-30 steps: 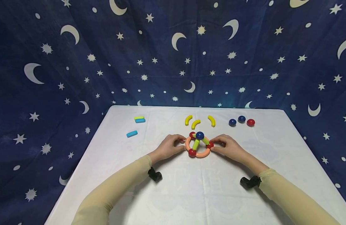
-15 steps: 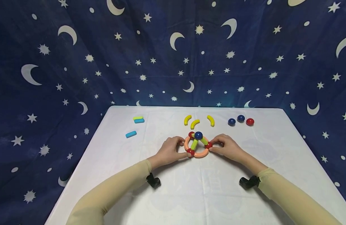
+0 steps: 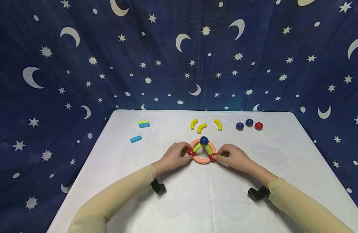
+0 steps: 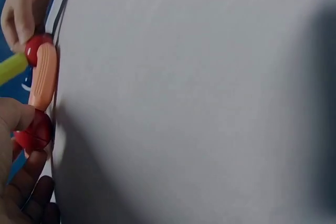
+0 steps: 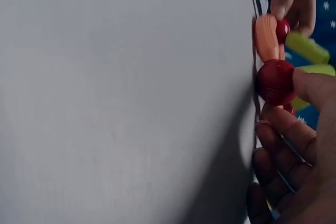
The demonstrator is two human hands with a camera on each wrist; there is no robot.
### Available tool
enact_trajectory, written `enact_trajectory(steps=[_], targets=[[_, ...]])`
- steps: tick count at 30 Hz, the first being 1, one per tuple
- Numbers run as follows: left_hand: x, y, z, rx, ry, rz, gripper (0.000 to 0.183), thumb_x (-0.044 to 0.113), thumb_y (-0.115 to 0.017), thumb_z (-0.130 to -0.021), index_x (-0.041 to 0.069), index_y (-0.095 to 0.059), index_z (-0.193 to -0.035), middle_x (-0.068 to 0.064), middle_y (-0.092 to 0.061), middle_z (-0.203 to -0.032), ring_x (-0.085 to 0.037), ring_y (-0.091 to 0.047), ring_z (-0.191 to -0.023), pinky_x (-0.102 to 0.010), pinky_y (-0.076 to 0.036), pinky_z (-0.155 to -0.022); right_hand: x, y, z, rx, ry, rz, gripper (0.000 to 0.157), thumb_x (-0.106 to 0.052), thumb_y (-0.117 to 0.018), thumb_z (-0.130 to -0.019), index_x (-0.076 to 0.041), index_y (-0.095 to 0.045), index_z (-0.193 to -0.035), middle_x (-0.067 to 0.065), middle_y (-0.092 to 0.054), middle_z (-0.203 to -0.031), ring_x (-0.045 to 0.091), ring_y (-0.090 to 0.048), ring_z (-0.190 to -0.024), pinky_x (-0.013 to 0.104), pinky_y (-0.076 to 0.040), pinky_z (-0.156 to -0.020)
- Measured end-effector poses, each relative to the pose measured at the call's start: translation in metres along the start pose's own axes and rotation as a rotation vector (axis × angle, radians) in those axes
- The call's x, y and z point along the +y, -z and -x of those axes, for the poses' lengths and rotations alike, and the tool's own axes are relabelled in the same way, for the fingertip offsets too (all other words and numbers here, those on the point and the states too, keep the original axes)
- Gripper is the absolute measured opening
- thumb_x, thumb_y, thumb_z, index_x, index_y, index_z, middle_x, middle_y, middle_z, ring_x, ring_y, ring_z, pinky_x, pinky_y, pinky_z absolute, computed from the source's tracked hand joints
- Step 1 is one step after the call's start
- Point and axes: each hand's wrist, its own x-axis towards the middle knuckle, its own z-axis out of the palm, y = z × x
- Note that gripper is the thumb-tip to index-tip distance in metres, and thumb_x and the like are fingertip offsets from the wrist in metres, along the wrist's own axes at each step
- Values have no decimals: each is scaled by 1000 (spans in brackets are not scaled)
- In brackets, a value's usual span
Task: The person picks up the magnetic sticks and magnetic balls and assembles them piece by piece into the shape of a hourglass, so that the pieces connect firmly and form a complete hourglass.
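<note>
A small frame of toy rods and balls stands on the table. Its base is a ring of curved orange rods (image 3: 201, 160) joined by red balls, and green rods (image 3: 208, 149) slope up to a dark blue ball (image 3: 204, 140) on top. My left hand (image 3: 175, 156) pinches the red ball (image 3: 191, 152) on the left of the ring between thumb and fingers. On the other side my right hand (image 3: 234, 158) pinches the front right red ball (image 5: 276, 82). The ring's back joint is hidden behind the blue ball in the head view.
Behind the frame lie several yellow curved rods (image 3: 201, 128). Two blue balls (image 3: 240, 126) and a red ball (image 3: 258, 126) sit at the back right. Blue rods (image 3: 135, 139) and a green rod (image 3: 143, 122) are at the back left. A star-patterned cloth (image 3: 167, 64) hangs behind the table.
The toy frame has turned clockwise as seen from above. The left red ball has come to the left hand, and the right one has moved nearer the front with my right hand.
</note>
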Motion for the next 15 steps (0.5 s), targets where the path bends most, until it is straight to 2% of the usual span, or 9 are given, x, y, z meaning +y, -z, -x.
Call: enact_trajectory(steps=[4,6,8,11,13,15], targets=[[-7,5,-6,-11,-28,24,32,28,-72,-97,18,-68,-127,8,-65,-106,-15,-52,-92,-34,-41,-84,-11,-7,6,-39,39,30,20,-47,-77,-90,-27,-76,-90,-11,-65,-84,15,-55,-80,34,-46,-71],[-12,8,-10,-23,-21,41,34,27,-69,-99,19,-67,-132,7,-66,-114,-15,-54,-98,-35,-42,-90,-17,-11,9,-66,71,41,16,-44,-77,-91,-28,-77,-92,-14,-65,-85,13,-56,-81,34,-47,-73],[-15,11,-15,-34,-8,57,37,26,-67,-100,19,-65,-136,6,-66,-122,-16,-55,-106,-37,-43,-97,-22,-15,13,-104,112,29,14,-42,-76,-92,-29,-77,-97,-17,-67,-89,11,-57,-83,34,-47,-77],[-17,14,-22,-57,15,100,38,25,-65,-102,19,-62,-139,4,-65,-128,-16,-55,-116,-39,-42,-106,-28,-18,18,-174,170,-15,18,-39,-75,-94,-27,-77,-108,-16,-68,-100,11,-58,-89,33,-49,-81],[-17,16,-27,-73,7,123,37,24,-64,-102,17,-62,-139,2,-66,-129,-16,-57,-119,-39,-41,-108,-31,-18,21,-217,186,-44,23,-38,-74,-95,-26,-76,-114,-15,-67,-105,12,-58,-92,33,-50,-83],[-16,17,-31,-94,-13,137,37,22,-63,-103,16,-63,-139,2,-67,-129,-14,-58,-120,-37,-42,-109,-31,-16,22,-231,157,-69,23,-37,-74,-95,-25,-76,-115,-14,-68,-104,13,-58,-92,32,-51,-81]])
